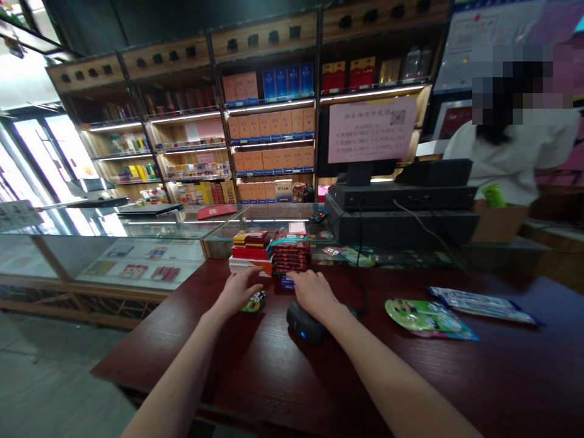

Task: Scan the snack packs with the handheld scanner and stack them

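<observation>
My left hand [238,291] reaches to the front of a stack of red, yellow and white packs [250,246]. Its thumb is apart from its fingers, and it grips nothing. A small green round packet [254,302] lies partly beneath that hand. My right hand [314,293] is stretched out, fingertips by a stack of dark red packets [291,252] and a small blue pack [287,282] at its base. Whether the fingertips touch the packets I cannot tell. Under the right wrist lies a black handheld scanner [305,325] with a blue light, partly hidden.
On the dark wooden table [255,377], a green packet [429,319] and a long blue-white packet [486,305] lie to the right. Behind stand a glass counter [214,230], a monitor with a pink sign [371,131], and a person in white [511,152]. Shelves line the wall.
</observation>
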The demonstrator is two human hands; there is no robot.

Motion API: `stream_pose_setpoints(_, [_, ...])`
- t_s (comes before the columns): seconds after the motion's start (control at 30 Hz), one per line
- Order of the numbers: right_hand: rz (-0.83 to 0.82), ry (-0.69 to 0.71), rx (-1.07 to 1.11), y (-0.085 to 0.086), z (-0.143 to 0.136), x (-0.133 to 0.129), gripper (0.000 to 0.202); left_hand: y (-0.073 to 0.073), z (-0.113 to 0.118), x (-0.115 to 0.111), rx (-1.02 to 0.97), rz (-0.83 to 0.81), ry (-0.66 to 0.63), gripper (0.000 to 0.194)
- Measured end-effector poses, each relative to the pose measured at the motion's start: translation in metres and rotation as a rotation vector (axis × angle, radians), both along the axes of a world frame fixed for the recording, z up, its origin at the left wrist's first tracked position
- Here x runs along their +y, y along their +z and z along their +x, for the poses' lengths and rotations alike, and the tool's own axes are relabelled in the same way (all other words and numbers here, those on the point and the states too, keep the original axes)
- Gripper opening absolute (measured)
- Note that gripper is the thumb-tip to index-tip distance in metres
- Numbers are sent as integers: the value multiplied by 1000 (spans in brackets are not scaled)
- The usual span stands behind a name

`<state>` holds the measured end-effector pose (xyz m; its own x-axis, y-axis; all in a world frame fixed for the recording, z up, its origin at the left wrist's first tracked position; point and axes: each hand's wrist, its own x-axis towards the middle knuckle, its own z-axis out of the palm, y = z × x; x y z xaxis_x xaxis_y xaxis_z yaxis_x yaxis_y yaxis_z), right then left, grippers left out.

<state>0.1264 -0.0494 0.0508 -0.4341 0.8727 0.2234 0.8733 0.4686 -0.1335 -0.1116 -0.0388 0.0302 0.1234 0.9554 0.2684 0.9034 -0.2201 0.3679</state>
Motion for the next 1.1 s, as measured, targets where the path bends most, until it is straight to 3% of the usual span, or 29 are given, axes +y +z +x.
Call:
stream_pose_setpoints(0.33, [-2,-123,17,1,74,-1,47,12,66,16,-94,4,-204,38])
stream_pose_setpoints(0.63, [-23,-248,30,-7,136,-6,47,35,131,25,-83,-22,-372,36])
stream_pose_setpoints(1.1, [-36,-405,13,-22,211,-13,45,41,212,37,115,-20,-555,38])
